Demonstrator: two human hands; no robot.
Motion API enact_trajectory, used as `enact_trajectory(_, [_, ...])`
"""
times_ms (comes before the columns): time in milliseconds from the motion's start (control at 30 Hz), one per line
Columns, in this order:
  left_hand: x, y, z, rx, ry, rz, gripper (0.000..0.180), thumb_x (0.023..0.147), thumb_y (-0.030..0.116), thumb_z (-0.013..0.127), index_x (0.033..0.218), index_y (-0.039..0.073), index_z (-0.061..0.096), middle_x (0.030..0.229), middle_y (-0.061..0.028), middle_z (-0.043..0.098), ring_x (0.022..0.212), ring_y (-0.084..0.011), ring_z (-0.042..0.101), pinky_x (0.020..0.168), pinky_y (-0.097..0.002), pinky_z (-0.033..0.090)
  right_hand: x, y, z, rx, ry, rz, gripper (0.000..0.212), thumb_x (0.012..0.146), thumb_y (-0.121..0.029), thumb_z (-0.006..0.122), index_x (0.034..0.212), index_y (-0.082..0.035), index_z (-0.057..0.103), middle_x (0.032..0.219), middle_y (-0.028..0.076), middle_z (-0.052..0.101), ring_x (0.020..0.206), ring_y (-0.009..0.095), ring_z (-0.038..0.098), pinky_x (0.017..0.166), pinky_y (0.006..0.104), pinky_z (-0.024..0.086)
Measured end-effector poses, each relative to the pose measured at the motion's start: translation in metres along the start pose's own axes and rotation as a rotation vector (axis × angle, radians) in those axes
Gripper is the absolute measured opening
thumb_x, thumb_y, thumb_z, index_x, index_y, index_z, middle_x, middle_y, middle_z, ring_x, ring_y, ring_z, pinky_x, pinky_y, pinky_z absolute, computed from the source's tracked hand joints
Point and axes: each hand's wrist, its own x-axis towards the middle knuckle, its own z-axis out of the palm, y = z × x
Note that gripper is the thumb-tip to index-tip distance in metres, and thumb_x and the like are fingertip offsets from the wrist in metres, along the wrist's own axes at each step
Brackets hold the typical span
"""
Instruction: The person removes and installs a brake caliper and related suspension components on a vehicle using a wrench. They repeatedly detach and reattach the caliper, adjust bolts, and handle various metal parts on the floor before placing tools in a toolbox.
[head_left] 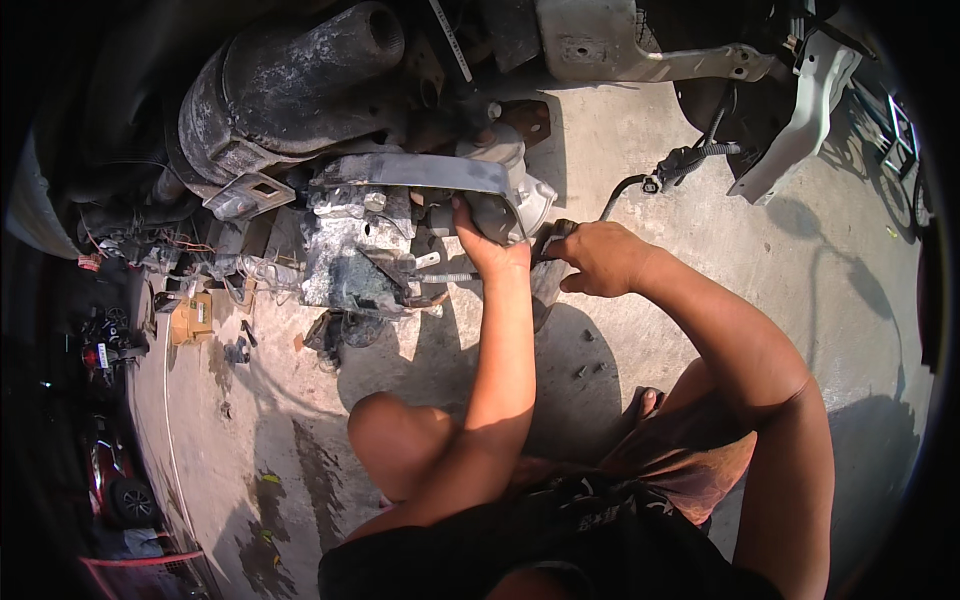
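In front of me, a grey lamp-like housing (497, 157) with a rounded back and a pale angular edge hangs beneath the vehicle's parts. My left hand (497, 255) grips it from below, thumb up against its near side and the other fingers mostly hidden. A long grey curved strip (410, 172) runs left from the housing. To the right, the curled fingers of my right hand (612, 258) close on a small dark piece (553, 238) at the housing's edge; its kind is unclear. A black cable with a connector (652, 184) rises beyond that hand.
A large dusty black duct (290, 90) and a dirty metal bracket block (360, 245) stand at the left. A bent metal bracket (800, 115) hangs at the right. Small bolts (590, 368) lie on the concrete; a cardboard box (191, 318) sits farther left.
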Motion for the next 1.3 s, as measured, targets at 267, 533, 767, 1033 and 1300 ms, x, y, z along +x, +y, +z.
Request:
enact_trajectory(267, [0.001, 0.002, 0.005, 0.014, 0.055, -0.006, 0.048, 0.096, 0.049, 0.052, 0.128, 0.014, 0.061, 0.129, -0.0033, 0.064, 0.121, -0.0241, 0.06, 0.106, -0.0432, 0.047, -0.01, -0.005, -0.002, -0.043, -0.092, -0.017, 0.041, 0.082, -0.03, 0.075, 0.116, -0.009, 0.068, 0.104, 0.018, 0.072, 0.107, 0.036, 0.067, 0.094, 0.0445, 0.052])
enact_trajectory(533, [-0.001, -0.001, 0.009, 0.058, 0.074, 0.016, 0.054, 0.097, 0.051, 0.05, 0.135, 0.013, 0.056, 0.135, -0.0043, 0.059, 0.127, -0.0256, 0.054, 0.111, -0.0439, 0.039, -0.015, -0.004, -0.004, -0.033, -0.107, -0.048, 0.04, 0.082, -0.03, 0.073, 0.112, -0.005, 0.064, 0.097, 0.02, 0.07, 0.101, 0.039, 0.066, 0.09, 0.0477, 0.052])
enact_trajectory(767, [0.0, 0.0, 0.004, 0.06, 0.076, 0.012, 0.05, 0.093, 0.049, 0.056, 0.129, 0.015, 0.061, 0.131, -0.002, 0.063, 0.122, -0.0234, 0.059, 0.108, -0.0429, 0.044, -0.017, 0.0, 0.0, -0.034, -0.081, -0.068, 0.04, 0.082, -0.028, 0.073, 0.112, -0.004, 0.062, 0.093, 0.02, 0.07, 0.098, 0.04, 0.067, 0.088, 0.0489, 0.052])
enact_trajectory(1033, [0.001, 0.0, 0.005, 0.067, 0.093, 0.029, 0.048, 0.094, 0.048, 0.055, 0.128, 0.014, 0.062, 0.128, -0.0018, 0.064, 0.119, -0.0221, 0.06, 0.107, -0.0408, 0.044, -0.019, -0.004, -0.005, -0.018, -0.101, -0.055, 0.041, 0.082, -0.027, 0.074, 0.113, -0.003, 0.062, 0.094, 0.021, 0.07, 0.1, 0.04, 0.067, 0.089, 0.0484, 0.052])
enact_trajectory(1300, [0.0, -0.001, 0.005, 0.053, 0.038, 0.023, 0.057, 0.095, 0.052, 0.053, 0.136, 0.012, 0.054, 0.136, -0.0045, 0.059, 0.128, -0.0256, 0.053, 0.111, -0.0434, 0.039, -0.016, 0.002, 0.001, -0.004, -0.087, -0.072, 0.04, 0.081, -0.027, 0.073, 0.112, -0.003, 0.063, 0.094, 0.021, 0.07, 0.1, 0.04, 0.066, 0.09, 0.0488, 0.05])
